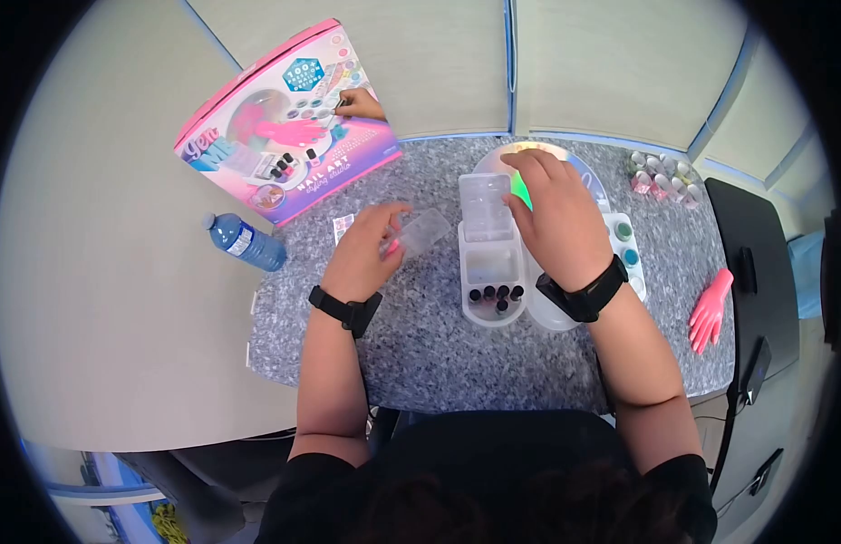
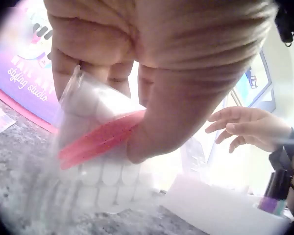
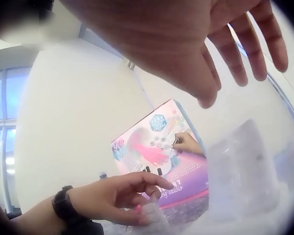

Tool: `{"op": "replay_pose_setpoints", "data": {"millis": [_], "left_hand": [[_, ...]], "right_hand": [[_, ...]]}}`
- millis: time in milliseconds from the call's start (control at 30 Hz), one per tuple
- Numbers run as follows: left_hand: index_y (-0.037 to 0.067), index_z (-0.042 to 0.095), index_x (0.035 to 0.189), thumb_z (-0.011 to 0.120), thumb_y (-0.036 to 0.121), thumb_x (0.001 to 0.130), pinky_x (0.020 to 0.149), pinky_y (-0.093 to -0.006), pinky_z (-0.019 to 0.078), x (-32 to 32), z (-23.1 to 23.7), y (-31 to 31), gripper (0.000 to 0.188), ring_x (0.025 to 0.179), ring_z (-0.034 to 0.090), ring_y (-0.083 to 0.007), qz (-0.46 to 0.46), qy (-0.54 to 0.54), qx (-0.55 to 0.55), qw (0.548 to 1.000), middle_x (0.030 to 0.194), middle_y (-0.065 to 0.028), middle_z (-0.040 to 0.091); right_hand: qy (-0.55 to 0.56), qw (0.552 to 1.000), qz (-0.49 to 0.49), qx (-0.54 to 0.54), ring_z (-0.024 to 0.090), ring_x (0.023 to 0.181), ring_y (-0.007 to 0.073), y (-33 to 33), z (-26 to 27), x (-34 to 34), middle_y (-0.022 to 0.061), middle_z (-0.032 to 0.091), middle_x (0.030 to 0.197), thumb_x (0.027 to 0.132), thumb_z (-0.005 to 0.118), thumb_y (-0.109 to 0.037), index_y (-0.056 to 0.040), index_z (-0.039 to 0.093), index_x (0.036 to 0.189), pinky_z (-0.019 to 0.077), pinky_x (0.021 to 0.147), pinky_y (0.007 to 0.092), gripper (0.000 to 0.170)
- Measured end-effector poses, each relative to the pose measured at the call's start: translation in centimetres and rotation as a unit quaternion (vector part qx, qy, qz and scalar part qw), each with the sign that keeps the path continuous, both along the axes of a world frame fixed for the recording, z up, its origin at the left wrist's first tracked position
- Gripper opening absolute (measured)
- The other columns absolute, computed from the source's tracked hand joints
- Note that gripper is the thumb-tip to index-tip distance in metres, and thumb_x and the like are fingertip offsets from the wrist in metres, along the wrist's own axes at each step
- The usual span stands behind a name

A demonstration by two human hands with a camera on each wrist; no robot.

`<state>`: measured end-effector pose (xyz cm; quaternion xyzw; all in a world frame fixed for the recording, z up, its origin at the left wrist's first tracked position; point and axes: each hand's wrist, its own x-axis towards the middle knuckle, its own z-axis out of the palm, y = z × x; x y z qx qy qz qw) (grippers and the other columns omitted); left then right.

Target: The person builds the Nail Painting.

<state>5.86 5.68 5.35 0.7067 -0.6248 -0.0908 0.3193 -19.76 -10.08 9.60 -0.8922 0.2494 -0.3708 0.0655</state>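
Note:
My left hand (image 1: 359, 254) pinches a clear plastic packet (image 1: 424, 232) between thumb and fingers, over the left of the table. Rows of rounded whitish shapes show through it, and a pink strip (image 2: 100, 139) lies under my thumb. My right hand (image 1: 565, 218) is held over the white nail studio tray, its fingers spread and loosely bent with nothing in them. Beside its thumb stands the raised clear lid (image 1: 486, 207) of a compartment (image 1: 491, 265). In front of that compartment sit several small polish bottles (image 1: 502, 292) with black caps. My right hand hides part of the tray's round back panel (image 1: 584, 172).
A nail art box (image 1: 294, 127) stands at the back left, with a blue bottle (image 1: 246, 242) lying near it. A sticker sheet (image 1: 343, 227) lies behind my left hand. Small jars (image 1: 667, 179) and a pink model hand (image 1: 710, 313) are on the right.

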Motion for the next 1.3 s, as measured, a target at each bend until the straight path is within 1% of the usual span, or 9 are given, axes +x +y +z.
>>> {"op": "replay_pose_setpoints", "data": {"millis": [267,367,433,533,700,767,1000,1067,1300], "left_hand": [[0.011,0.043,0.165,0.073,-0.011,0.083,0.089,-0.0318,0.0548,-0.9,0.6,-0.3,0.09,0.1,0.066,-0.0175,0.0,0.076,-0.092,0.993,0.12,-0.008,0.062],[0.013,0.029,0.173,0.076,-0.011,0.086,0.087,-0.0279,0.0531,-1.6,0.8,-0.2,0.102,0.099,0.065,-0.0125,-0.073,0.254,-0.104,0.959,0.124,-0.0062,0.06],[0.017,0.02,0.176,0.078,-0.01,0.089,0.09,-0.0297,0.0564,-2.8,1.1,0.2,0.108,0.104,0.065,-0.0122,-0.148,0.435,-0.084,0.884,0.127,-0.0074,0.058],[0.018,0.014,0.177,0.078,-0.01,0.09,0.089,-0.0258,0.0556,-4.2,1.3,0.1,0.112,0.102,0.065,-0.0122,-0.187,0.504,-0.042,0.842,0.128,-0.0071,0.057],[0.015,0.023,0.175,0.08,-0.001,0.094,0.097,-0.0313,0.0552,-3.8,0.4,-0.7,0.101,0.109,0.069,-0.0166,-0.126,0.475,-0.053,0.869,0.138,-0.0096,0.062],[0.01,0.041,0.167,0.077,0.007,0.099,0.103,-0.0345,0.0542,-2.4,-0.3,-0.9,0.077,0.114,0.069,-0.0183,-0.009,0.236,-0.048,0.971,0.137,-0.011,0.067],[0.009,0.062,0.151,0.081,0.021,0.099,0.092,-0.0338,0.0565,-1.4,-2.2,-1.3,0.057,0.107,0.071,-0.0178,-0.055,0.388,0.032,0.919,0.124,-0.0093,0.076],[0.009,0.068,0.144,0.083,0.023,0.097,0.092,-0.0352,0.0562,-1.1,-2.2,-1.5,0.052,0.105,0.071,-0.0178,0.066,0.172,0.04,0.982,0.123,-0.008,0.078],[0.007,0.07,0.14,0.088,0.026,0.09,0.096,-0.0412,0.0564,1.0,-1.9,-1.3,0.056,0.11,0.073,-0.0258,0.113,0.117,-0.002,0.987,0.129,-0.0113,0.078]], "right_hand": [[0.005,0.989,0.149,-0.006,0.066,0.12,0.0386,0.5,0.6,0.3,0.0153,0.068,0.134,0.091,0.073,-0.003,-0.0127,0.069,0.132,0.0542,0.104,0.0472,0.043],[0.024,0.972,0.234,-0.024,0.067,0.12,0.0376,0.8,0.4,0.7,0.0143,0.068,0.135,0.086,0.072,0.002,-0.0188,0.072,0.129,0.0556,0.102,0.0462,0.048],[0.031,0.955,0.294,-0.023,0.069,0.114,0.0358,0.9,0.7,0.7,0.0115,0.069,0.128,0.083,0.072,0.004,-0.0223,0.075,0.123,0.0571,0.096,0.0451,0.048],[0.026,0.93,0.365,0.012,0.07,0.106,0.034,0.5,0.8,0.7,0.0081,0.069,0.118,0.081,0.074,0.003,-0.0208,0.078,0.116,0.0575,0.091,0.044,0.042],[-0.016,0.962,0.257,0.086,0.068,0.097,0.0311,0.0,2.4,-0.7,0.0105,0.066,0.106,0.082,0.08,-0.002,-0.0135,0.078,0.107,0.0546,0.082,0.0423,0.028],[0.007,0.972,0.223,0.071,0.068,0.098,0.0306,-0.9,2.5,-1.2,0.0107,0.066,0.106,0.084,0.078,-0.001,-0.0127,0.078,0.108,0.0547,0.081,0.0413,0.026],[0.082,0.976,0.149,0.134,0.07,0.084,0.0295,-0.9,2.7,-2.0,0.0103,0.076,0.107,0.088,0.079,-0.012,-0.0115,0.076,0.109,0.0562,0.075,0.0418,0.021],[0.054,0.978,0.157,0.125,0.07,0.082,0.0296,-1.3,2.6,-2.0,0.0099,0.077,0.107,0.088,0.08,-0.015,-0.0117,0.076,0.111,0.0565,0.074,0.042,0.023],[0.026,0.985,0.166,0.028,0.075,0.096,0.0355,-3.2,0.6,-1.5,0.0124,0.077,0.098,0.096,0.072,-0.012,-0.0114,0.068,0.112,0.0582,0.079,0.048,0.016]]}}
